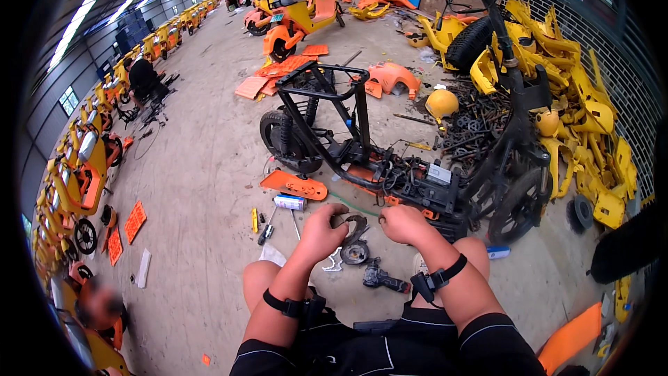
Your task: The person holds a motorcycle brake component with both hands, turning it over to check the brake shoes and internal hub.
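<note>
A thin green wire (pixel 355 207) runs at the center of the frame, its right end meeting the pinched fingertips of the person's right hand (pixel 405 225). The left hand (pixel 322 232), fingers curled, is just below the wire, beside a dark curved strip (pixel 358 228); whether it grips the strip, I cannot tell. Beneath are a dark round roll (pixel 355 253) and a power drill (pixel 384 277) on the floor (pixel 202 188).

Just above the hands stands a black scooter frame (pixel 362 115). It looks partly stripped: outer panels are off, while the rear wheel (pixel 296 154), front wheel (pixel 518 210) and wiring remain. The wire appears loose outside it (its far end is unclear).

Farther out, yellow panels (pixel 595 160) heap up at right; another person (pixel 143 78) crouches at upper left.
</note>
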The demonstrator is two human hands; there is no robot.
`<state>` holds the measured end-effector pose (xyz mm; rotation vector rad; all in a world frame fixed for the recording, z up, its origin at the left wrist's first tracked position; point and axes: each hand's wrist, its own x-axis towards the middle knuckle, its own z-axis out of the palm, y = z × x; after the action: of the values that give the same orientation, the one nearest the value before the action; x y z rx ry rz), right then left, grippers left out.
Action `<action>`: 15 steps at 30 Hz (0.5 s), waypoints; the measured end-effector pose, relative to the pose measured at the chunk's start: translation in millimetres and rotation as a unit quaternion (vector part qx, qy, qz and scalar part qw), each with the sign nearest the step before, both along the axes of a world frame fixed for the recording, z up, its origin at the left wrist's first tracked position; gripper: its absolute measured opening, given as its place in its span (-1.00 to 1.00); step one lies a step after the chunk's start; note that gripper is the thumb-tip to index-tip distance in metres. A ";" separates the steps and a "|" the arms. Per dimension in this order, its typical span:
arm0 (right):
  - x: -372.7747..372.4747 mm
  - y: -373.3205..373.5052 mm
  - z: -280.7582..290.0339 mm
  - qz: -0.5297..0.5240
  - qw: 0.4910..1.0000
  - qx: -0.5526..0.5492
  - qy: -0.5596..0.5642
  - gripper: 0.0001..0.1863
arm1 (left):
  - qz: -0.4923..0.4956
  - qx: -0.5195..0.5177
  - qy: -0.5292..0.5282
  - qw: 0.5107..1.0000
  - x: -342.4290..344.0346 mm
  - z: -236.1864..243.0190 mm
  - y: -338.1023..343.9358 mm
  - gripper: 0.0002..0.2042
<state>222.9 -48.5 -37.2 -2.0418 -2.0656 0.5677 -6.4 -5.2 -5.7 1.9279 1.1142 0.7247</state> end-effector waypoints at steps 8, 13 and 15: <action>-10.7 20.5 3.0 0.050 0.988 -0.119 -0.087 -0.66 | 0.007 -0.006 -0.010 1.000 -6.5 1.5 14.9 -0.66; -7.5 23.3 -8.7 0.060 0.996 -0.020 -0.060 -0.59 | 0.016 -0.031 -0.022 0.999 -11.4 -1.7 15.3 -0.65; -12.4 18.5 3.8 0.057 0.997 -0.011 -0.047 -0.54 | 0.018 -0.039 -0.032 0.999 -13.3 -0.4 10.9 -0.65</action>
<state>210.5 -30.0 -33.4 -2.0103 -2.2504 0.5223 -19.7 5.7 -6.0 1.8111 1.1242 0.7479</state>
